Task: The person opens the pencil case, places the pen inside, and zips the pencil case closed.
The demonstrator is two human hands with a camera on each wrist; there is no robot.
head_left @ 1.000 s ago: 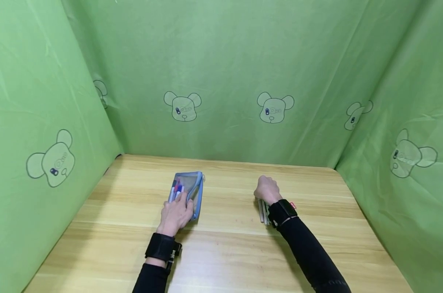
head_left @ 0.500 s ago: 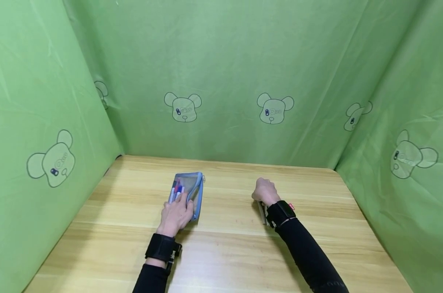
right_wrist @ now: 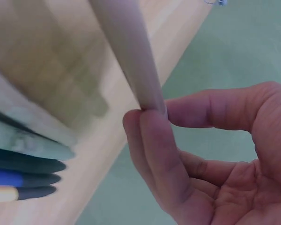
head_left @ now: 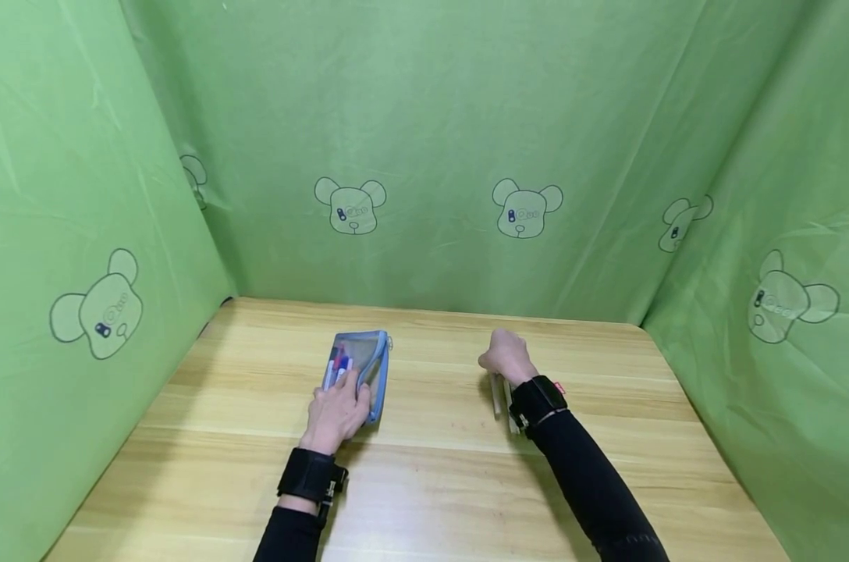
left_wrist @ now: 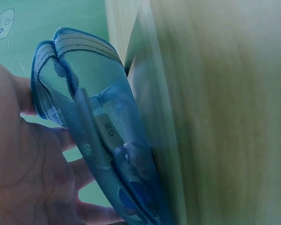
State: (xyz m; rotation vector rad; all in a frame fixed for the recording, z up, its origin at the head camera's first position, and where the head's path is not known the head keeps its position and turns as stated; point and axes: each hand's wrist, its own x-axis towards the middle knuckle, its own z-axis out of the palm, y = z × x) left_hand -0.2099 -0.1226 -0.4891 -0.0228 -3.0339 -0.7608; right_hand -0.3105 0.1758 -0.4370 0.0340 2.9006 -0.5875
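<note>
A blue mesh pencil case (head_left: 364, 343), with pens (head_left: 342, 364) showing through it, lies left of centre on the table. My left hand (head_left: 336, 410) holds it near the zip, thumb at the zipped edge and fingers against the mesh; the left wrist view shows the zipped edge (left_wrist: 84, 42) standing up. On the right, my right hand (head_left: 507, 357) pinches one end of a pale pen (right_wrist: 131, 56) between thumb and fingertips. Beside it several more pens (right_wrist: 28, 136) lie in a row, with dark, blue and pale green ends; the wrist partly hides them in the head view.
The wooden table (head_left: 424, 476) runs back to a green cloth wall (head_left: 438, 265) printed with bear faces. More green cloth rises along its left and right sides. Each wrist wears a black strap (head_left: 539, 404).
My right hand has shifted slightly left and away, drawing one pale pen apart from the row. The left hand and the pencil case have stayed in place.
</note>
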